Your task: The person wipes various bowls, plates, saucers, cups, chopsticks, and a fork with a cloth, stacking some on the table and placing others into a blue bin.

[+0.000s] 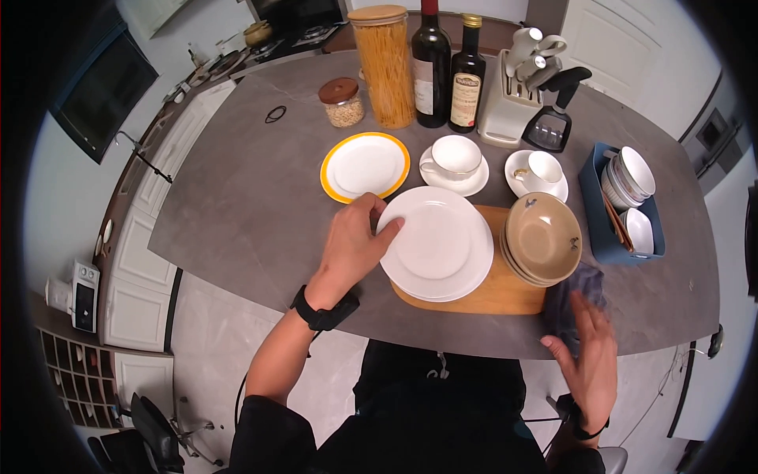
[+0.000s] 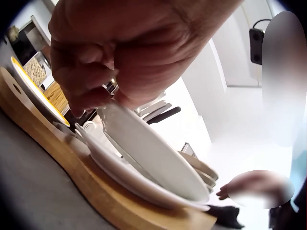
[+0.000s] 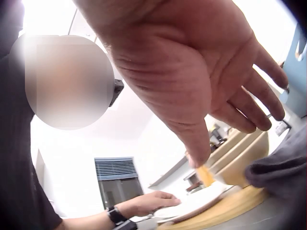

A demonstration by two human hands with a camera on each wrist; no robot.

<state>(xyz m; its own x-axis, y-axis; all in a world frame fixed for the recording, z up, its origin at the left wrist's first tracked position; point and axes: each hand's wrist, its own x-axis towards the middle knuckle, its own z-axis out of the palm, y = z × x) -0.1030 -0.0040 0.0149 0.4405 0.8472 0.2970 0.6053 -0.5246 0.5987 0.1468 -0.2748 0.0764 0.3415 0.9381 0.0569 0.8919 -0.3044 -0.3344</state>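
My left hand [image 1: 351,249] pinches the left rim of a white plate [image 1: 436,241], thumb on top and fingers beneath. Seen from the left wrist, this plate tilts up from another white plate [image 2: 115,165] under it, which sits on the wooden board [image 1: 505,296]. On the board's right side stand stacked tan bowls [image 1: 543,237]. My right hand [image 1: 588,363] hovers by the table's front edge with fingers extended, holding nothing. Just beyond its fingertips lies a dark crumpled cloth [image 1: 570,299], to the right of the board.
Behind the board are a yellow-rimmed plate [image 1: 326,170] and two white cups [image 1: 456,156] on saucers. Farther back stand a pasta jar [image 1: 384,71], a small jar [image 1: 342,103], two dark bottles [image 1: 431,71] and a knife block [image 1: 505,110]. A blue bin [image 1: 612,245] with bowls is at right.
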